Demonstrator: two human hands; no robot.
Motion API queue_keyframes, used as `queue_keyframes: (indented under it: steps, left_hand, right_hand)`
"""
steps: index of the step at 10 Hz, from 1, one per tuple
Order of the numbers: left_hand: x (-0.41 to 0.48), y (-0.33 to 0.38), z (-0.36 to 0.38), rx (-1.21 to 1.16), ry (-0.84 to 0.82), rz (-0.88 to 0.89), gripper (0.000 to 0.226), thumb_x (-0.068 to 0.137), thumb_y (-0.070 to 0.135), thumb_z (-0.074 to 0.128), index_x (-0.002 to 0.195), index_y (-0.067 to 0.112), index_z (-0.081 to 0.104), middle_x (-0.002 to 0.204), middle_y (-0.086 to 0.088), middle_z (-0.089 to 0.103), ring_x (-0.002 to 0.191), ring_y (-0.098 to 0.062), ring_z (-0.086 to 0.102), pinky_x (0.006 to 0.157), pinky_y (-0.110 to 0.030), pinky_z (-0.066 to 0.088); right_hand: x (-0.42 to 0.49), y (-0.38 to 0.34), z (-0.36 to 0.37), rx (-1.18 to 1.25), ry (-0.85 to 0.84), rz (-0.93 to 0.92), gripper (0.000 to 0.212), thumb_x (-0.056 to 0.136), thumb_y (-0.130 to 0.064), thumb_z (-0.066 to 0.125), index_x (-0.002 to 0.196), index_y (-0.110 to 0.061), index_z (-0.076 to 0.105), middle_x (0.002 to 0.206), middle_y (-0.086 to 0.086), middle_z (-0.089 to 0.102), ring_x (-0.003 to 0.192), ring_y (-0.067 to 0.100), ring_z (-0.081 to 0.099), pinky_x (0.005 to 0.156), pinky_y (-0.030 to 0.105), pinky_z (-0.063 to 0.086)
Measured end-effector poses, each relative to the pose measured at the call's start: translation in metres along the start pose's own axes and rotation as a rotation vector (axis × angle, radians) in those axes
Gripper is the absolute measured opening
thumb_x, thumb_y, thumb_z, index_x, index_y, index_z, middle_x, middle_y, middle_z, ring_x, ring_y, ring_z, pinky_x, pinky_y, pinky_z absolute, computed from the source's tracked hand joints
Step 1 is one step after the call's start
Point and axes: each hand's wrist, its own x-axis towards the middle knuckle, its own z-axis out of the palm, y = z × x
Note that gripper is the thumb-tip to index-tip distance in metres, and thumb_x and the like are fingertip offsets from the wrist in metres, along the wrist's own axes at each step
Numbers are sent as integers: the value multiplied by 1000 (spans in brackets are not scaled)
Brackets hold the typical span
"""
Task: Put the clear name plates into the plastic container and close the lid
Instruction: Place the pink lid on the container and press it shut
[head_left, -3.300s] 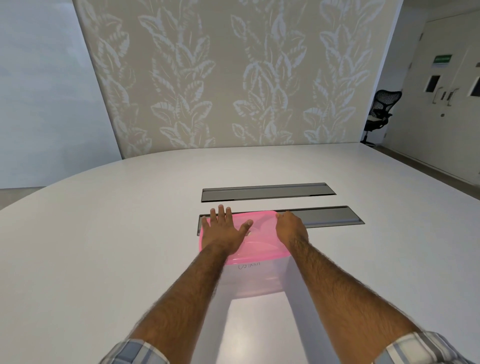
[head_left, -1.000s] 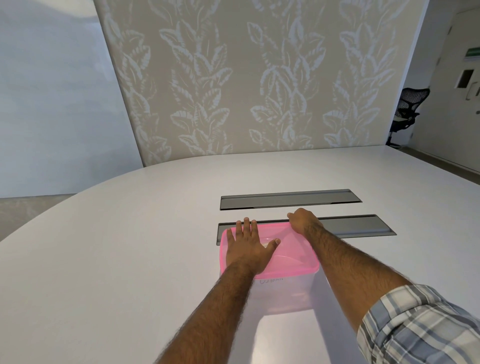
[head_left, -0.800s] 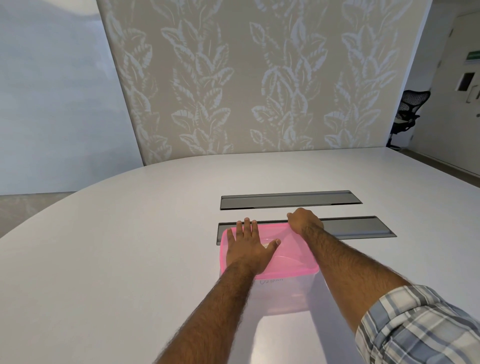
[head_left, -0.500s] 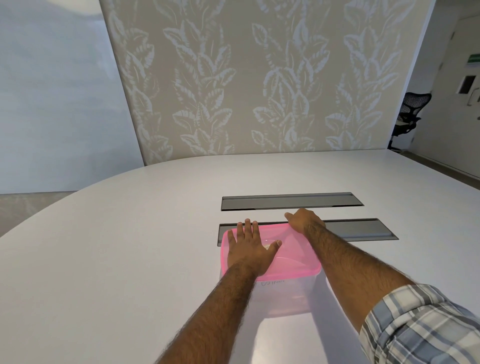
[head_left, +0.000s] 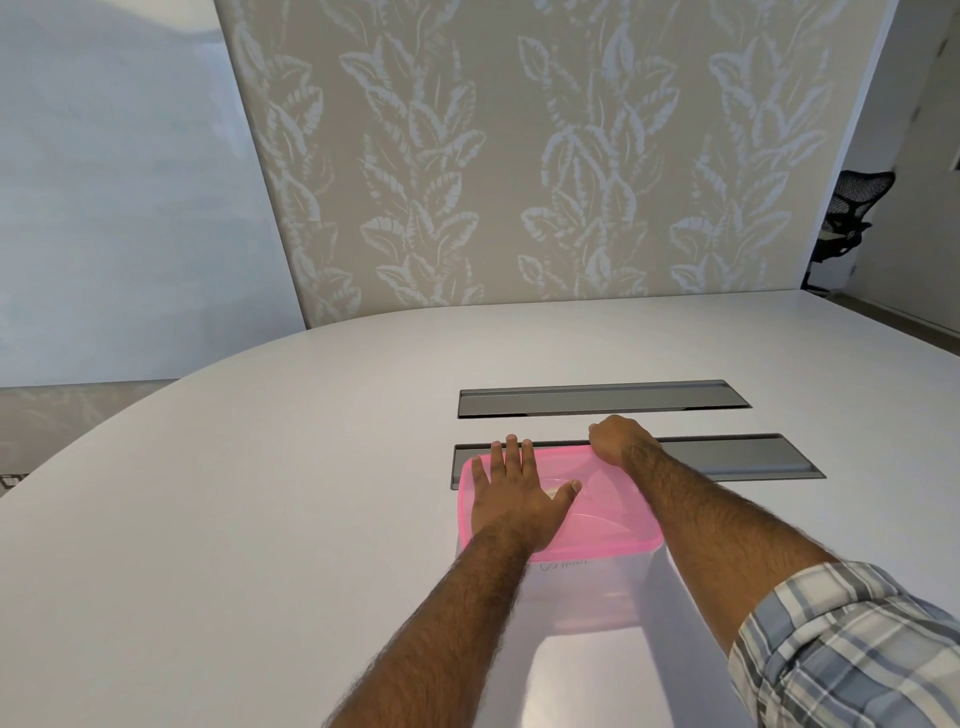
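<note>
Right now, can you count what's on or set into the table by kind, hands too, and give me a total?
Hands: 2, the left hand flat on the lid, the right hand at its far corner
Pink lid: 1
Clear plastic container: 1
Grey slots in the table: 2
Total: 6

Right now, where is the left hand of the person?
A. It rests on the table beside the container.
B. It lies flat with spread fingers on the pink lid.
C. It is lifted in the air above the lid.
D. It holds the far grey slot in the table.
B: the left hand lies palm down with fingers spread on the pink lid, while the right hand presses the lid's far right corner.
</note>
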Motion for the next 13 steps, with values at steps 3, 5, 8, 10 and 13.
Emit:
queue_keyframes:
  steps: [3,5,8,10,13]
  left_hand:
    - [-1,1,-1,-13,0,12,93,91,77,10,160,16,-8,167,-4,-15,154,-24,-17,122,-52,-10]
    - [0,1,-1,-7,-4,13,94,91,77,9,160,16,-9,167,-4,-16,153,-24,-17,122,-52,-11]
    - [2,-1,1,-7,-4,11,95,90,78,9,160,16,-8,167,-4,-15,154,-24,-17,122,-52,-9]
    - [2,-1,2,-8,-2,10,95,90,78,9,160,16,-6,167,-4,-14,154,-24,-15,123,-52,-8]
    - [2,-1,-1,-28,-19,9,94,91,77,13,160,15,-5,168,-5,-12,154,-24,-13,123,-52,-7]
  right_hand:
    - [0,3,4,1,22,5,38,96,-26,37,117,-7,63,129,12,62,112,30,60,93,37,47]
    - [0,5,3,16,15,-4,37,94,-24,38,115,-7,63,127,14,63,110,31,60,93,37,48]
    - [-4,5,5,7,72,-8,37,96,-27,37,113,-9,65,122,12,65,106,30,62,89,36,48]
    - [-18,0,6,-103,240,-139,51,102,-38,27,111,-10,68,119,11,68,105,30,63,88,37,47]
    - [-50,19,11,-202,236,-298,44,101,-37,32,128,-9,54,131,13,57,119,33,52,96,44,45]
